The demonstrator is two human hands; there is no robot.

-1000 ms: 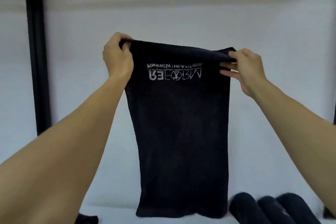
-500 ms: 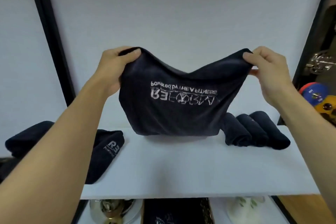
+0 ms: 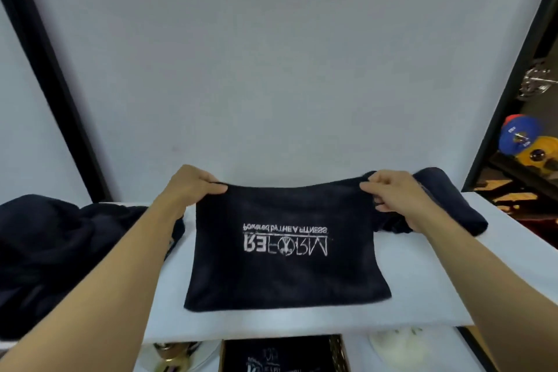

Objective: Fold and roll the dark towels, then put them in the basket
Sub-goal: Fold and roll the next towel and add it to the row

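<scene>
A dark towel (image 3: 283,275) with upside-down white lettering lies folded and flat on the white shelf (image 3: 422,287). My left hand (image 3: 193,187) pinches its far left corner. My right hand (image 3: 392,193) pinches its far right corner. Both corners are lifted slightly off the shelf. Rolled dark towels (image 3: 453,199) lie on the shelf behind my right hand, partly hidden by it. A heap of loose dark towels (image 3: 54,251) sits at the left end of the shelf. No basket is in view.
A white wall backs the shelf, with black frame posts (image 3: 54,84) at left and right. Below the shelf's front edge are a dark box with white print (image 3: 280,355) and pale objects. Coloured weight plates (image 3: 522,139) stand at the far right.
The towel hung full length from both hands, then came down. It now lies folded flat on the shelf, with both hands lower and still holding its far corners.
</scene>
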